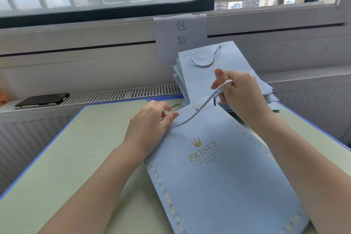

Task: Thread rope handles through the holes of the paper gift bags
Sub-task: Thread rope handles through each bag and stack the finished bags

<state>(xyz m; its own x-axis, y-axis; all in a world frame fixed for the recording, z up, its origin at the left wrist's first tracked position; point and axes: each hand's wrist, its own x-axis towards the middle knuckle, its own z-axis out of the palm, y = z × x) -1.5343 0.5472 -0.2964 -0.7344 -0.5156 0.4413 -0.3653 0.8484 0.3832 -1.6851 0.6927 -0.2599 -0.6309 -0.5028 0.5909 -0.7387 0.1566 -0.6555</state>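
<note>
The counter (79, 157) is carrying a flat light-blue paper gift bag (218, 176) marked PRINCE, lying tilted at its right half. Behind it, a stack of finished bags (201, 74) is leaning against the wall under a paper sign (180, 32). A phone (42, 99) is lying on the radiator grille at left. Your left hand (150, 129) is resting on the bag's top corner, fingers loosely curled beside the rope handle (191, 116). Your right hand (241, 93) is pinching the rope's upper end, fingers closed round it above the bag.

Paper sign (180, 32) half hidden (behind bag stack (199, 74)).
</note>
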